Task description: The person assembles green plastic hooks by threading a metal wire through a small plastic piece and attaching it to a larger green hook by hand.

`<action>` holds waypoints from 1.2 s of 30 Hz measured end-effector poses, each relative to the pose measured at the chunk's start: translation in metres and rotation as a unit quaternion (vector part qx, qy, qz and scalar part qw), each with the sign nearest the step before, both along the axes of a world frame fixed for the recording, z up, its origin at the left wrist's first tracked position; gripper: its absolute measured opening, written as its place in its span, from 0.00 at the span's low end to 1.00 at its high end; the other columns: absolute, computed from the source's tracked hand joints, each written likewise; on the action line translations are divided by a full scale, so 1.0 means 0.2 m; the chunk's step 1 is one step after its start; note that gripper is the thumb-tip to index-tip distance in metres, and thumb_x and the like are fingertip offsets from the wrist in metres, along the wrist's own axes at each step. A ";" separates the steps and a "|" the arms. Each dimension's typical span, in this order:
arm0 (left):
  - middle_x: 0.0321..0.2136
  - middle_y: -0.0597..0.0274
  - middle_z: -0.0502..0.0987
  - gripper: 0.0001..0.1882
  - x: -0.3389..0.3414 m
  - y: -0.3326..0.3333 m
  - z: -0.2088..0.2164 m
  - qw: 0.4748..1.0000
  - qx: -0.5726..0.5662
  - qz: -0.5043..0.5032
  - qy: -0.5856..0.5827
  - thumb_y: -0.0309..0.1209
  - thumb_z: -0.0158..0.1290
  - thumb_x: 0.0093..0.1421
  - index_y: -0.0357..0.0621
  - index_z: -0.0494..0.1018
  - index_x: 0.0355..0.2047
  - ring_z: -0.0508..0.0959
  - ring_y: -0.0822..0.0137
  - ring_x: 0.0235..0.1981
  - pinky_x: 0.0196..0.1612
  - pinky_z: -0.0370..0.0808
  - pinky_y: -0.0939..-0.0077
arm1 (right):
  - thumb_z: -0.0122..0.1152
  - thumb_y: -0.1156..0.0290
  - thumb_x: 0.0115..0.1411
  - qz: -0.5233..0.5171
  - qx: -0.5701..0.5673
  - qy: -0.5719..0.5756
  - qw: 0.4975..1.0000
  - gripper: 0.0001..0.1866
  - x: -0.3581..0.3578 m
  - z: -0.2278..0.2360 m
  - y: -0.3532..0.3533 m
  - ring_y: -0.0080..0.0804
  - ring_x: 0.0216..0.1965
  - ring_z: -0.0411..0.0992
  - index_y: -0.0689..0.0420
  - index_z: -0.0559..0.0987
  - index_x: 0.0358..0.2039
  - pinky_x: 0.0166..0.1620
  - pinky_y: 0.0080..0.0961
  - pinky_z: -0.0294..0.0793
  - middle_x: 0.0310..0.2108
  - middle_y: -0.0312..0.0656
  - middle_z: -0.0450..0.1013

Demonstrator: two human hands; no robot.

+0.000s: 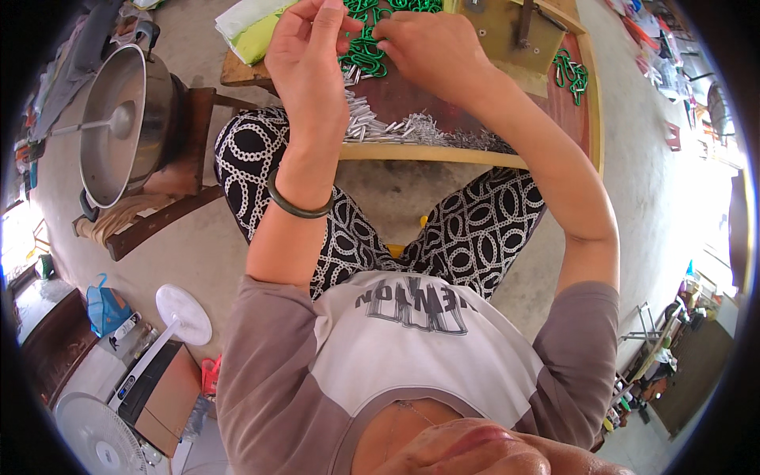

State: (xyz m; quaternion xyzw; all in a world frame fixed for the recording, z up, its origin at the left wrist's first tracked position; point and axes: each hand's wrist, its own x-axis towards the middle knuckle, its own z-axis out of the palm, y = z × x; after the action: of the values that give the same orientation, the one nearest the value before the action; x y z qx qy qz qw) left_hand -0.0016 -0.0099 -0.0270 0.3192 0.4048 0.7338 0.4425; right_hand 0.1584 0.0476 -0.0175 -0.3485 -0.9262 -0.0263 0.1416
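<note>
Both my hands work over a wooden tray-like table (467, 142) at the top of the view. My left hand (310, 59) is raised at the tray's left side, thumb and fingers closed together; anything between them is too small to make out. To its right, my right hand (434, 49) reaches over a pile of green carabiners (366, 57), its fingertips curled together at the pile. What they grip is hidden. Loose silver metal pins (362, 123) lie along the tray's near edge, beside a heap of small silver metal pieces (423, 128).
A metal plate with a lever (507, 39) stands at the tray's back right, with more green carabiners (571, 75) beside it. A green-and-white bag (249, 32) lies at back left. On the left, a large metal pan (115, 127) with a ladle rests on a wooden stool (190, 146).
</note>
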 end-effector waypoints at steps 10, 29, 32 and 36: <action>0.36 0.66 0.81 0.10 -0.03 0.00 -0.03 1.000 0.012 -0.007 0.006 0.33 0.58 0.69 0.40 0.78 0.44 0.81 0.73 0.37 0.41 0.73 0.79 | 0.62 0.66 0.55 -0.163 -0.127 -0.019 0.978 0.09 0.05 0.13 -0.06 0.44 0.34 0.82 0.55 0.83 0.35 0.36 0.44 0.80 0.29 0.43 0.82; 0.33 0.67 0.82 0.08 0.10 -0.02 0.00 0.991 0.022 -0.093 0.097 0.32 0.59 0.68 0.40 0.80 0.43 0.80 0.76 0.35 0.39 0.73 0.83 | 0.66 0.64 0.60 -0.150 -0.259 0.359 0.884 0.13 0.32 0.09 -0.13 0.30 0.34 0.80 0.60 0.82 0.39 0.41 0.30 0.78 0.30 0.42 0.81; 0.34 0.68 0.81 0.10 0.12 -0.03 0.01 0.985 -0.011 -0.134 0.105 0.31 0.63 0.66 0.37 0.78 0.42 0.79 0.78 0.33 0.37 0.74 0.84 | 0.67 0.66 0.62 -0.137 -0.315 0.413 0.843 0.13 0.31 0.08 -0.12 0.23 0.34 0.78 0.62 0.82 0.41 0.41 0.24 0.77 0.29 0.38 0.80; 0.33 0.68 0.81 0.10 0.13 -0.02 0.00 0.978 0.013 -0.150 0.145 0.30 0.63 0.65 0.37 0.79 0.42 0.79 0.78 0.33 0.37 0.75 0.83 | 0.66 0.68 0.64 -0.144 -0.328 0.330 0.873 0.11 0.35 0.07 -0.10 0.20 0.32 0.77 0.62 0.82 0.41 0.39 0.20 0.76 0.30 0.36 0.80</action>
State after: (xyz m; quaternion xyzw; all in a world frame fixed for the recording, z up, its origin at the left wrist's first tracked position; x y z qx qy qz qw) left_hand 0.0244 -0.0144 -0.0276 0.4851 0.4028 0.6098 0.4801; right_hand 0.2280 0.0274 -0.0043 -0.4925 -0.7207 0.3756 0.3113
